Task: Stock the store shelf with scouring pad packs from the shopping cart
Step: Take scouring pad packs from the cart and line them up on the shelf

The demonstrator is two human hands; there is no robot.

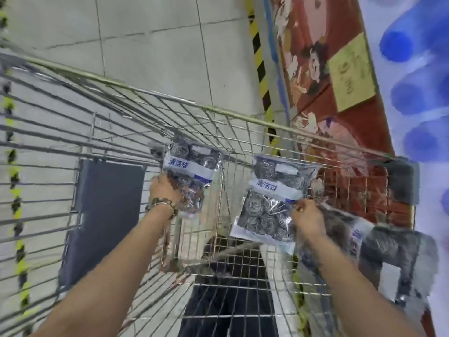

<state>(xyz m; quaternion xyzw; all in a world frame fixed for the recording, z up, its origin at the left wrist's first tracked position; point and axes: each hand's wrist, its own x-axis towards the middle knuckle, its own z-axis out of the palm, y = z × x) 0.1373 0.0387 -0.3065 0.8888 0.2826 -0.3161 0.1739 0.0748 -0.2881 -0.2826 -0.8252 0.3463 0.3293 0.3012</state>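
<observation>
Both my arms reach into a wire shopping cart (170, 98). My left hand (164, 190) grips the lower end of a clear scouring pad pack (189, 166) with a blue and white label, held upright above the cart's inside. My right hand (308, 218) holds a second scouring pad pack (272, 203) by its right edge, tilted, near the cart's right wall. More scouring pad packs (379, 244), blurred, lie at the cart's right side beside my right forearm. The store shelf is not clearly in view.
A dark grey panel (107, 215) hangs at the cart's left wall. A red display (323, 98) with a yellow price tag (351, 71) stands right of the cart. Blue bottle shapes (418, 76) fill the far right. Grey tiled floor and a yellow-black stripe (260, 66) lie ahead.
</observation>
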